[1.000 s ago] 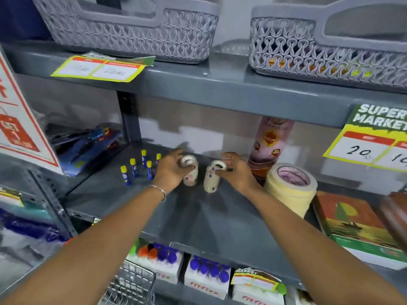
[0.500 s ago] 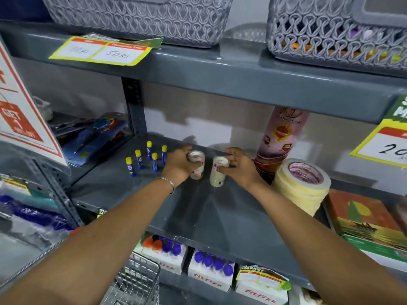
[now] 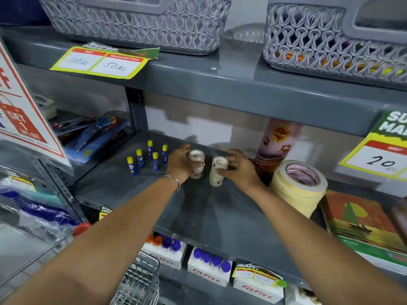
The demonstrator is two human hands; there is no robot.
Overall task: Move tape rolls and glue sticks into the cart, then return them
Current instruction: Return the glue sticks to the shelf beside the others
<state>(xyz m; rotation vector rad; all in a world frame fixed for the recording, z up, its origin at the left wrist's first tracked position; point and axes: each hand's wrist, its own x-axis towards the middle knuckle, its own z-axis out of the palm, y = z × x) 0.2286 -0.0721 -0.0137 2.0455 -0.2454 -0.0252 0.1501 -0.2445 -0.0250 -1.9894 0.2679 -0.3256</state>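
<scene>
The left hand (image 3: 179,162) wraps its fingers around a small upright stack of clear tape rolls (image 3: 196,164), thumb side toward the camera, the stack standing just right of the palm. The right hand (image 3: 240,167) closes its fingers on a second upright stack of clear tape rolls (image 3: 218,170), which sits just left of its fingertips. The two stacks stand close together between the hands, apart by a narrow gap, both bases on the dark grey metal shelf (image 3: 209,212).

To the left of the left hand's fingers stand five small blue glue sticks with yellow caps (image 3: 149,157), upright and loosely grouped, well clear of the hand. Just right of the right wrist lies one large roll of cream masking tape (image 3: 299,183), and behind that hand rises a tall pink printed tube (image 3: 277,146).

Two grey woven plastic baskets (image 3: 141,20) sit on the shelf above, with yellow-edged price labels (image 3: 99,62) on the shelf edges. Below the arms, white boxes of purple-capped bottles (image 3: 209,265) line the lower shelf, and the corner of a wire shopping cart (image 3: 141,280) shows near the left forearm.
</scene>
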